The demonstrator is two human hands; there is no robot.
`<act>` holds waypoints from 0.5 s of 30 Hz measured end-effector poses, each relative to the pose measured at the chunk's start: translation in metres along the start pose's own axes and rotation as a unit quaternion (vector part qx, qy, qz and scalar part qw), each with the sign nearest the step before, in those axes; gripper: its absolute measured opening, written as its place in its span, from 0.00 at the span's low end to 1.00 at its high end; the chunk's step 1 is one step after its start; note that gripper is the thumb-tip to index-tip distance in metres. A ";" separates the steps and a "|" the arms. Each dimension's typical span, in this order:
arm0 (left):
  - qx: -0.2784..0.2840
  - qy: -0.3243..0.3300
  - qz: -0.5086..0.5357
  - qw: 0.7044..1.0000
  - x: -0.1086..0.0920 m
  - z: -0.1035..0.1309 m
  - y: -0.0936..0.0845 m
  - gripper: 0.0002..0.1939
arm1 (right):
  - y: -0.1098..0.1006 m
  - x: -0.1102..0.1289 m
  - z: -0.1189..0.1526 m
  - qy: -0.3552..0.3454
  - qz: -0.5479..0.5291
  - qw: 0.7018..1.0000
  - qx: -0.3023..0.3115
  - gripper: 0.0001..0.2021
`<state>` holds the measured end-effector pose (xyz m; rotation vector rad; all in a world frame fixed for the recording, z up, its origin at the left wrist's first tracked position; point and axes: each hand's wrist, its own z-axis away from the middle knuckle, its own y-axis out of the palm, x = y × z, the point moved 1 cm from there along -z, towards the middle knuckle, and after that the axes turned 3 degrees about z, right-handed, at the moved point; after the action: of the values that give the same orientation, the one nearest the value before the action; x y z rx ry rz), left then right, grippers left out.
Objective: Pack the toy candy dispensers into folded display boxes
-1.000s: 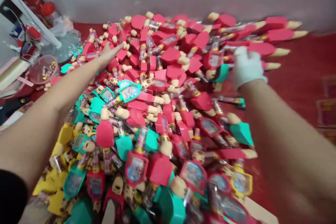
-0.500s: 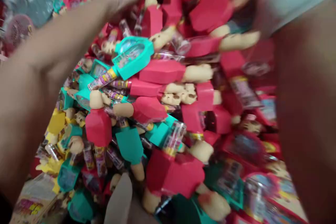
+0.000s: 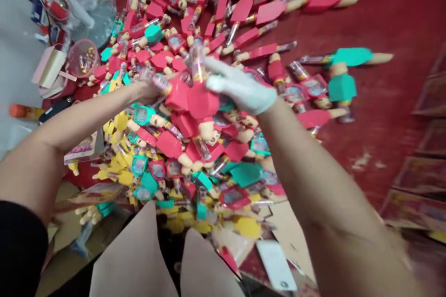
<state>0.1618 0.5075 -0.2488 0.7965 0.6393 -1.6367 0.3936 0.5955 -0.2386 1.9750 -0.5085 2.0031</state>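
A large heap of red, teal and yellow plastic toys with clear tubes and beige tips covers the red surface [image 3: 390,83]. My right hand [image 3: 240,86], in a white glove, is at the middle of the heap, its fingers spread against the right side of a red toy [image 3: 204,102]. Bare, my left hand [image 3: 149,90] lies at the left of another red toy [image 3: 178,93]; its fingers are mostly hidden behind the toys and blurred. These red toys sit bunched between both hands, tubes pointing up and left.
Pink basket [image 3: 82,59] and a lamp base [image 3: 94,23] stand at the upper left. A white phone [image 3: 276,264] lies near the front edge. Printed boxes [image 3: 423,171] line the right side. An orange bottle [image 3: 26,111] is far left.
The view has pulled back and shows more of the surface around the heap. Both hands, at the upper edge before, now are close together at the heap's middle around several red toys.
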 end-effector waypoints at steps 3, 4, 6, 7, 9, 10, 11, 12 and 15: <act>0.036 -0.002 -0.024 0.999 0.009 0.059 0.017 0.39 | 0.045 0.012 0.033 0.016 0.057 0.998 0.031 0.54; 0.044 -0.007 -0.048 0.998 0.013 0.076 0.022 0.40 | 0.059 0.016 0.045 0.014 0.086 0.995 0.040 0.54; 0.044 -0.019 -0.119 0.992 0.017 0.107 0.032 0.42 | 0.081 0.027 0.074 -0.009 0.148 0.987 0.059 0.50; 0.030 -0.024 -0.160 0.986 0.017 0.122 0.037 0.43 | 0.090 0.033 0.091 -0.022 0.175 0.983 0.060 0.47; -0.027 -0.030 -0.243 0.969 0.007 0.151 0.047 0.44 | 0.100 0.045 0.134 -0.026 0.207 0.978 0.015 0.40; -0.054 -0.036 -0.284 0.957 -0.002 0.167 0.053 0.43 | 0.103 0.047 0.160 -0.013 0.210 0.977 -0.034 0.37; -0.072 -0.047 -0.326 0.941 -0.014 0.184 0.059 0.40 | 0.106 0.045 0.188 0.007 0.207 0.973 -0.100 0.34; -0.078 -0.062 -0.369 0.924 -0.028 0.202 0.065 0.37 | 0.110 0.040 0.220 0.030 0.206 0.962 -0.178 0.33; -0.096 -0.088 -0.462 0.877 -0.072 0.259 0.079 0.31 | 0.148 0.002 0.325 0.108 0.274 0.873 -0.388 0.33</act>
<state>0.2059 0.3367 -0.0314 0.1523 1.1318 -2.4123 0.6210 0.3204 -0.2433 1.1612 -1.6493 1.7994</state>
